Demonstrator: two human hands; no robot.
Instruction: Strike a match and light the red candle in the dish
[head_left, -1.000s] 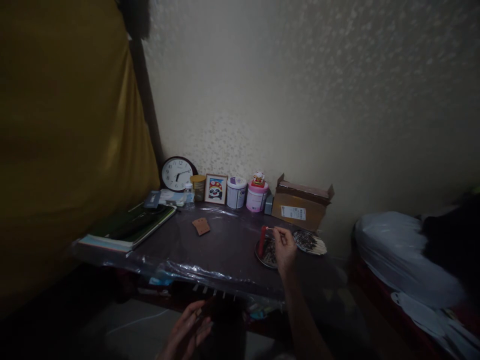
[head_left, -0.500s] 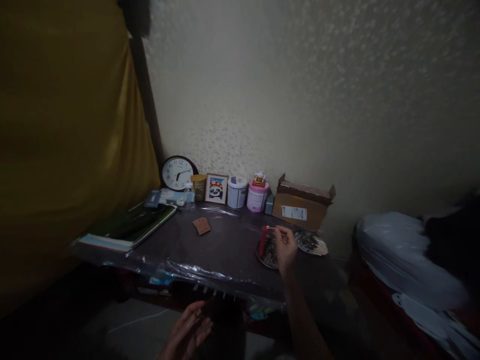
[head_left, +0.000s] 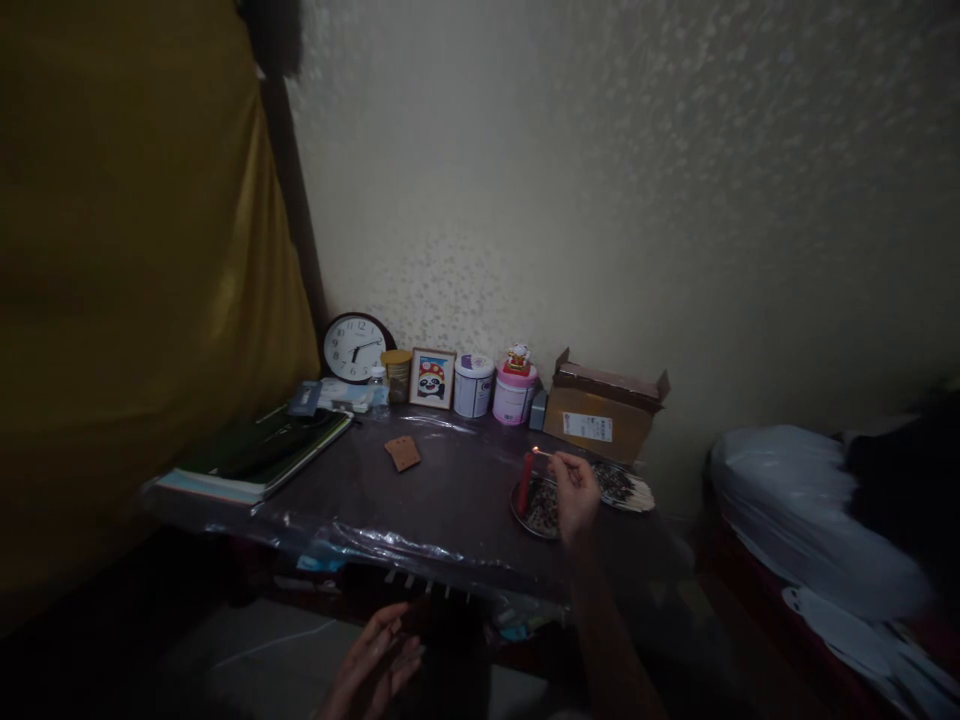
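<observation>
A short red candle (head_left: 526, 478) stands upright on a round metal plate (head_left: 525, 512) on the dark table (head_left: 450, 500). My right hand (head_left: 576, 495) pinches a thin matchstick (head_left: 553, 457) whose far end touches the candle's top, where a tiny flame glows. My left hand (head_left: 373, 665) hovers below the table's front edge with fingers loosely spread, and seems to hold nothing. A patterned hand fan (head_left: 622, 487) lies just right of the plate.
Along the wall stand a clock (head_left: 353, 347), a small framed picture (head_left: 432, 378), a white tin (head_left: 473, 384), a pink tin (head_left: 514, 392) and an open cardboard box (head_left: 604, 407). Notebooks (head_left: 259, 455) lie at the left, a brown card (head_left: 403, 453) mid-table. A bed (head_left: 825, 530) is on the right.
My right hand has shifted slightly right and the match end has met the candle's top, where a small flame now shows. My left hand has barely moved.
</observation>
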